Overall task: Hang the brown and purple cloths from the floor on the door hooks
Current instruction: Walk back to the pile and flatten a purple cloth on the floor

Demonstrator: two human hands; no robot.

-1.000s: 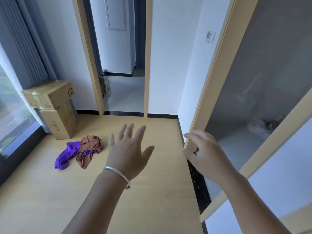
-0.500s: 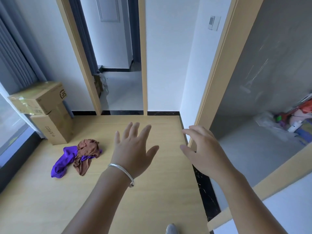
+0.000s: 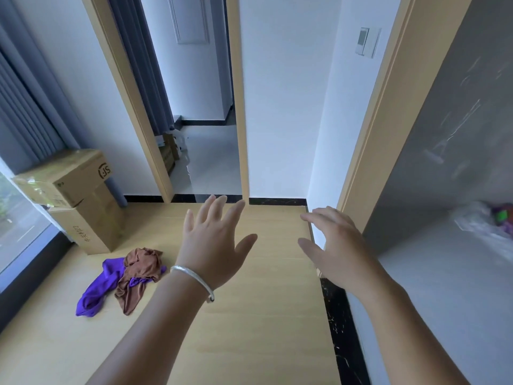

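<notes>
Here, left hand [image 3: 215, 245] and right hand [image 3: 337, 245] both held out with loose fingers, grasping nothing; brown cloth [image 3: 140, 269] overlaps purple cloth [image 3: 101, 287] on floor [image 3: 263, 315], beside cardboard boxes [image 3: 80, 195].

Bare floor [image 3: 249, 315] lies open toward the cloths [image 3: 125, 276] (2 stacked boxes [image 3: 80, 201] just behind).

You see two cloths at lower left, one brown cloth [image 3: 140, 269] and one purple cloth [image 3: 98, 287]. Two cardboard boxes [image 3: 80, 198] stack at left. Your two hands, left hand [image 3: 215, 245] and right hand [image 3: 336, 248], show mid-frame.
</notes>
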